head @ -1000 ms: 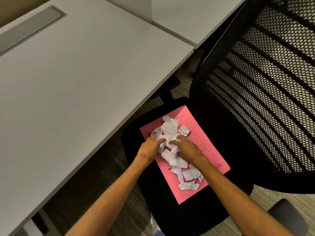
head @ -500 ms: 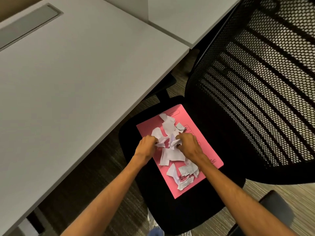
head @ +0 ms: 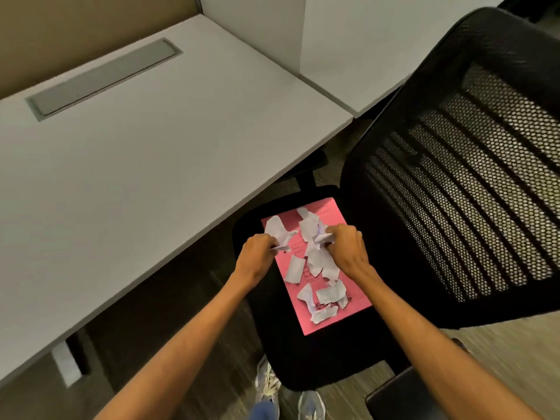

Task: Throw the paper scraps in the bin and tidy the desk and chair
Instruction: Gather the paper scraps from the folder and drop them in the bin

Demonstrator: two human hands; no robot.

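A pink folder (head: 351, 310) lies on the black chair seat (head: 272, 334). Several torn white paper scraps (head: 315, 259) are strewn over the folder. My left hand (head: 257, 256) hovers over the folder's left edge, its fingers pinched on a small white scrap. My right hand (head: 347, 251) is over the folder's upper middle, closed on a crumpled bunch of scraps. More scraps (head: 327, 298) rest loose near the folder's near end. No bin is in view.
The chair's black mesh backrest (head: 472, 177) rises to the right of the seat. A white desk (head: 127, 153) with a grey cable hatch (head: 103, 77) fills the left, with a second desktop (head: 363, 47) behind. An armrest (head: 403, 398) and my shoes (head: 266, 386) are at the bottom.
Both hands have drawn apart and lifted slightly, each closing on scraps from the pile. The pile has spread out over the folder. The view has pulled back.
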